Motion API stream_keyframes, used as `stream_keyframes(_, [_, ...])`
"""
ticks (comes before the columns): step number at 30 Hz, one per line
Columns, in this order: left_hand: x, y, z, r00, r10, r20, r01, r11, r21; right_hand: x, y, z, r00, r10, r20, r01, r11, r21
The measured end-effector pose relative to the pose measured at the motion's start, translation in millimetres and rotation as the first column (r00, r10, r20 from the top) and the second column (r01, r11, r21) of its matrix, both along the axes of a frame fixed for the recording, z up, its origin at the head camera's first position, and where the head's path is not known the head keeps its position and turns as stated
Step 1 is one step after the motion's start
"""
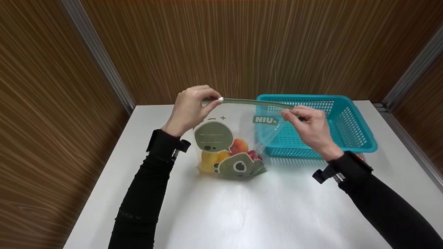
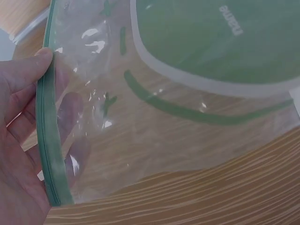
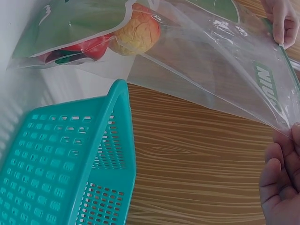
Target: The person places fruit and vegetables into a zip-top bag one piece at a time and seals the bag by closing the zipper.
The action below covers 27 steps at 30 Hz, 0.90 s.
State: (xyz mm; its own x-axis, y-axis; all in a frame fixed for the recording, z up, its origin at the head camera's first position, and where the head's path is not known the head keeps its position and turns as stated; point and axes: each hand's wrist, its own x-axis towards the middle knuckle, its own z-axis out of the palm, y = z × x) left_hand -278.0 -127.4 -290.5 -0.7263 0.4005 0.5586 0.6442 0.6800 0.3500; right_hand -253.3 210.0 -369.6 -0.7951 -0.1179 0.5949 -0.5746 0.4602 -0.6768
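A clear zip bag (image 1: 247, 117) with green cartoon prints and a green zip strip (image 2: 48, 140) stands upright on the table, fruit in its bottom. Through the plastic show a red-orange fruit (image 3: 137, 30), yellow fruit (image 1: 209, 160) and red pieces (image 3: 91, 47). My left hand (image 1: 193, 107) pinches the strip near its left end, at a small white slider (image 1: 220, 99). With thumb and fingers my right hand (image 1: 309, 127) pinches the bag's upper right corner. The strip is stretched between both hands. In the right wrist view, part of the right hand lies outside the frame.
Behind and to the right of the bag stands a turquoise perforated basket (image 1: 361, 128), partly seen through the plastic. A small red item (image 1: 360, 157) shows by the right wrist, mostly hidden. Wood-grain panels (image 1: 235, 52) enclose the white table (image 1: 221, 214) at the back and sides.
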Motion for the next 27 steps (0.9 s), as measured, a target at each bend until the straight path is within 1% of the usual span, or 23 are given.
stream_keyframes(11, [-1.5, -14.4, -1.3, 0.999, 0.036, 0.014, -0.036, 0.999, 0.009, -1.9, 2.9, 0.3, 0.999, -0.033, 0.033, 0.032, 0.999, 0.011])
stream_keyframes(15, [-1.7, -19.1, -1.8, 0.998, 0.055, 0.026, -0.055, 0.998, 0.02, -2.6, 4.3, 0.6, 0.999, -0.039, 0.032, 0.038, 0.999, 0.025])
stream_keyframes(20, [-1.6, -26.0, -1.5, 0.997, 0.075, 0.032, -0.076, 0.996, 0.039, -2.5, 5.8, 0.7, 0.998, -0.044, 0.035, 0.043, 0.999, 0.019])
stream_keyframes(27, [-1.5, -39.9, -1.6, 0.991, 0.123, 0.05, -0.126, 0.991, 0.052, -3.9, 6.9, 1.5, 0.998, -0.054, 0.042, 0.052, 0.998, 0.029])
